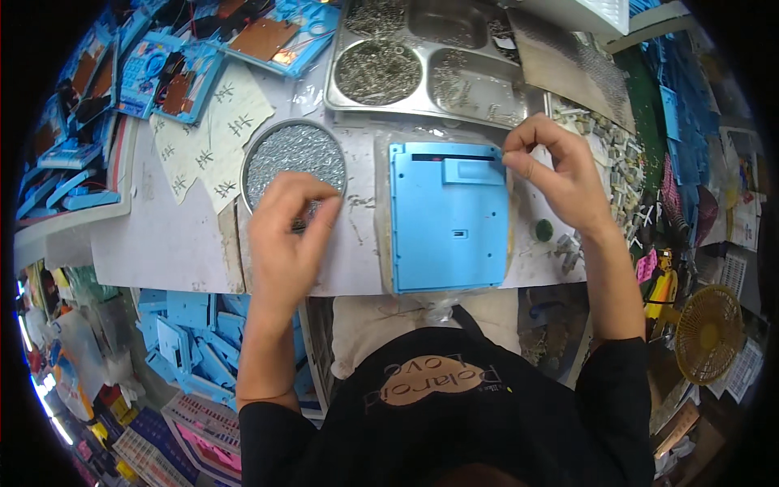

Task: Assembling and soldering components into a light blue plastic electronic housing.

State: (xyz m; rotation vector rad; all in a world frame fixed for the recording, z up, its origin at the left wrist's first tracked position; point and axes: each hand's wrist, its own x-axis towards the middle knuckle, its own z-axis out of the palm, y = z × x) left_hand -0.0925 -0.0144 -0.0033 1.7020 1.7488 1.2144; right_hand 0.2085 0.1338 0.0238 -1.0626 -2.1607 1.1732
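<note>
A light blue plastic casing (442, 227) lies flat on clear plastic wrapping, right in front of me. It has a slot along its far edge, a raised rectangular block below that and small screw holes. My right hand (560, 174) is at the casing's far right corner, thumb and forefinger pinched together; whatever sits between them is too small to make out. My left hand (284, 235) hangs over the near rim of a round metal bowl (296, 154) full of small silvery screws. Its fingers are curled and pinched, hiding anything they hold.
A metal compartment tray (430, 73) with small metal parts stands at the back. Marked paper (203, 142) lies left of the bowl. Blue casings with wiring (154, 77) crowd the far left. Small pale parts (608, 154) are heaped at right, near a green round piece (544, 230).
</note>
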